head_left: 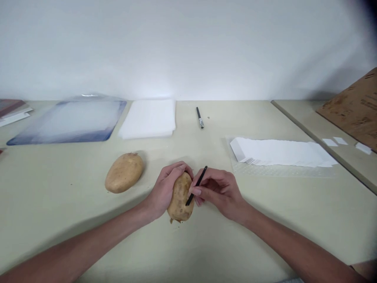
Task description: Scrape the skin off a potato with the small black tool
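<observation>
Bare forearms (103,241) slant in from the near corners, hands meeting at a potato (179,198) on the table (59,184). That potato lies between them, its long axis running away from the person. The left hand (165,188) grips its left side and far end; the right hand (222,192), curled in from the right, pinches a slim black tool (202,175), tilted, its lower tip over the potato's near half.

A smooth, pale blue-white wall (188,47) stands behind a flat, pale green counter (224,251). On the right, a long, dark seam (312,137) slants across its top. A soft grey shadow (324,93) touches the wall.
</observation>
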`<act>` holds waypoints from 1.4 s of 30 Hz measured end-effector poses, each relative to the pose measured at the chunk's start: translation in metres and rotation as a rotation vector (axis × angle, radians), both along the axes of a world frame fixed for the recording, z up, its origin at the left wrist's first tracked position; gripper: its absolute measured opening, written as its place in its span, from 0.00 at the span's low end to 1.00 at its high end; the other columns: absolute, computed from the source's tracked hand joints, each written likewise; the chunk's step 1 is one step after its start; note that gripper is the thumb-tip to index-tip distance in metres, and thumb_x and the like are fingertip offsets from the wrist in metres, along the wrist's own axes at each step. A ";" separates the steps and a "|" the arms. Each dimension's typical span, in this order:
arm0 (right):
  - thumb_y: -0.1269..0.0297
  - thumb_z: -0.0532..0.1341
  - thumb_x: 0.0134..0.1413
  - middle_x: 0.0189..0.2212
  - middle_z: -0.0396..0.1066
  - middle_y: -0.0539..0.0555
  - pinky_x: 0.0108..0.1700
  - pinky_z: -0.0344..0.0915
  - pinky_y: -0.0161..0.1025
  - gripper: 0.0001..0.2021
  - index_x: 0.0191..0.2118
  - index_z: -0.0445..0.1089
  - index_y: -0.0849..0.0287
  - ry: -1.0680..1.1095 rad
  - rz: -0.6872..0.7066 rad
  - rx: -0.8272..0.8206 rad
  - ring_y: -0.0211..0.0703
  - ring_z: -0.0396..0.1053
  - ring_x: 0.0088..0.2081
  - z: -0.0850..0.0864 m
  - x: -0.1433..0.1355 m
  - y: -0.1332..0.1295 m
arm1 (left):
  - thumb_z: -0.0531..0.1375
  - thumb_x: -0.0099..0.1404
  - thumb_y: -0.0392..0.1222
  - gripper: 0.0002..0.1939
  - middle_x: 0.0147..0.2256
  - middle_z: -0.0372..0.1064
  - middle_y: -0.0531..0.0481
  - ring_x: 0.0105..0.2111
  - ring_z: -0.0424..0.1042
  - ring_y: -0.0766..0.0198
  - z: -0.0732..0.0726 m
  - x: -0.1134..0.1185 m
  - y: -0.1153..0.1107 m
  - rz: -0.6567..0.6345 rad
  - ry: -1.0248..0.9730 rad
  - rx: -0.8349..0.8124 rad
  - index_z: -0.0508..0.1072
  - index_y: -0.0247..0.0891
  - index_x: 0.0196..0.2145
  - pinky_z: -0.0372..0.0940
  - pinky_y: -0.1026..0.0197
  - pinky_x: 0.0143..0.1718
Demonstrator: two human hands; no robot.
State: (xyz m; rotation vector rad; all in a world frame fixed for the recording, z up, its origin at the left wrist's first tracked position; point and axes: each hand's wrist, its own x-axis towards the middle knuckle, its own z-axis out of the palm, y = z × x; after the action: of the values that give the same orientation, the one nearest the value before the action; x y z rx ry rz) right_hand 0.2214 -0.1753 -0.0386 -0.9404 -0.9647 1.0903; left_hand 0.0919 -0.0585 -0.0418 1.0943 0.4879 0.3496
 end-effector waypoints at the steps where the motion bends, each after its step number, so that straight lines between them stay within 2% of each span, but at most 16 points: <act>1: 0.73 0.71 0.58 0.25 0.71 0.49 0.29 0.68 0.31 0.04 0.34 0.76 0.61 0.011 -0.020 0.003 0.33 0.69 0.26 0.000 0.000 0.001 | 0.56 0.71 0.49 0.16 0.22 0.69 0.53 0.20 0.72 0.62 0.000 0.000 0.000 -0.001 0.002 0.001 0.71 0.37 0.30 0.68 0.62 0.23; 6: 0.73 0.69 0.60 0.25 0.71 0.48 0.29 0.67 0.31 0.02 0.36 0.77 0.60 -0.005 -0.023 0.009 0.33 0.68 0.26 -0.001 0.000 0.002 | 0.56 0.71 0.49 0.16 0.23 0.70 0.51 0.23 0.73 0.62 0.002 0.000 0.000 -0.004 0.009 0.005 0.71 0.37 0.29 0.69 0.62 0.26; 13: 0.72 0.73 0.55 0.23 0.69 0.48 0.29 0.67 0.33 0.07 0.31 0.75 0.61 -0.002 0.021 -0.019 0.34 0.67 0.25 -0.003 -0.003 -0.001 | 0.57 0.70 0.48 0.16 0.23 0.68 0.52 0.22 0.70 0.65 0.001 -0.001 0.001 0.024 0.027 0.024 0.72 0.37 0.28 0.66 0.65 0.25; 18: 0.70 0.69 0.60 0.25 0.71 0.48 0.28 0.66 0.32 0.04 0.34 0.75 0.60 0.004 -0.063 -0.007 0.33 0.67 0.25 -0.003 -0.001 0.000 | 0.57 0.71 0.48 0.15 0.24 0.69 0.52 0.25 0.72 0.64 0.001 -0.001 0.001 0.013 0.027 0.015 0.72 0.37 0.29 0.68 0.65 0.27; 22: 0.71 0.69 0.60 0.22 0.70 0.48 0.29 0.66 0.32 0.05 0.33 0.75 0.61 -0.004 -0.019 -0.022 0.33 0.66 0.25 -0.004 -0.001 0.001 | 0.56 0.71 0.48 0.16 0.23 0.69 0.52 0.22 0.71 0.63 0.001 0.000 0.001 -0.001 0.032 0.003 0.72 0.37 0.29 0.68 0.63 0.26; 28: 0.71 0.74 0.53 0.23 0.70 0.48 0.28 0.67 0.32 0.08 0.30 0.74 0.61 0.026 0.024 -0.043 0.34 0.68 0.24 -0.003 -0.004 -0.003 | 0.57 0.71 0.49 0.16 0.22 0.66 0.53 0.21 0.70 0.64 0.002 -0.001 0.000 0.002 0.033 -0.011 0.71 0.37 0.29 0.66 0.64 0.23; 33: 0.70 0.70 0.59 0.24 0.71 0.48 0.28 0.67 0.32 0.03 0.34 0.76 0.59 0.019 -0.058 -0.006 0.34 0.67 0.24 -0.003 -0.002 -0.001 | 0.58 0.70 0.49 0.15 0.24 0.69 0.51 0.25 0.73 0.62 0.003 0.000 0.000 0.010 0.030 -0.016 0.71 0.37 0.29 0.69 0.63 0.26; 36: 0.70 0.70 0.60 0.23 0.70 0.48 0.28 0.66 0.33 0.04 0.34 0.75 0.60 0.007 -0.035 -0.018 0.34 0.67 0.25 -0.004 -0.001 0.000 | 0.57 0.70 0.49 0.15 0.23 0.69 0.52 0.23 0.73 0.62 0.002 0.000 0.000 0.005 0.032 -0.017 0.71 0.37 0.30 0.69 0.63 0.25; 42: 0.73 0.73 0.53 0.24 0.70 0.49 0.28 0.66 0.33 0.08 0.30 0.74 0.62 -0.011 0.026 -0.035 0.34 0.68 0.25 -0.002 -0.003 -0.002 | 0.56 0.71 0.49 0.16 0.22 0.67 0.54 0.19 0.71 0.62 0.001 -0.003 0.001 -0.017 0.029 -0.004 0.72 0.37 0.30 0.68 0.61 0.21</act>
State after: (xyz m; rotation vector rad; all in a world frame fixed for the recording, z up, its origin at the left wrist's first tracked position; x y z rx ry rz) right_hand 0.2180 -0.1777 -0.0405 -0.9655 -0.9723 1.1279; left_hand 0.0891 -0.0577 -0.0403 1.1002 0.5047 0.3184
